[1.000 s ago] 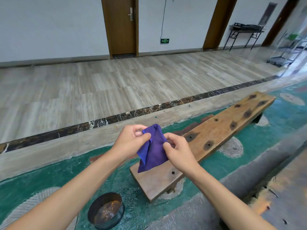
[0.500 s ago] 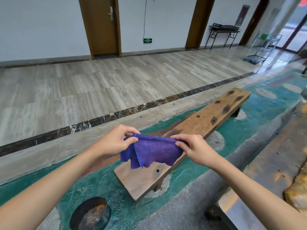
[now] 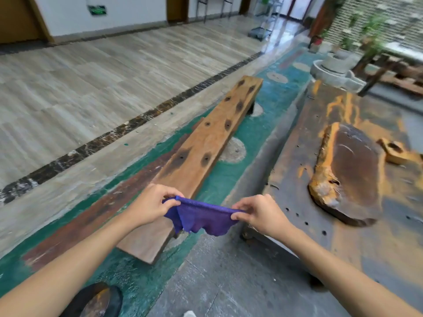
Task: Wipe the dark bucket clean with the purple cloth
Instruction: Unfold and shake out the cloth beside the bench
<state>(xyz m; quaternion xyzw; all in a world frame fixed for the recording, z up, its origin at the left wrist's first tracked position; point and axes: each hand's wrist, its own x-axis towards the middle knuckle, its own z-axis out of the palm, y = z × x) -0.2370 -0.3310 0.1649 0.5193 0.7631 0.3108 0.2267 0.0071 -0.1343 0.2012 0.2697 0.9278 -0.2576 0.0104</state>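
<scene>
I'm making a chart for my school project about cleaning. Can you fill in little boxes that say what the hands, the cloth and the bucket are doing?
left hand: pinches one end of the cloth
right hand: pinches the other end
purple cloth: stretched between both hands, in the air, lower edge hanging loose
dark bucket: on the green floor at the bottom left, partly cut off by the picture's edge
wiping: not begun; cloth is apart from the bucket
wooden bench: beyond the hands
</scene>
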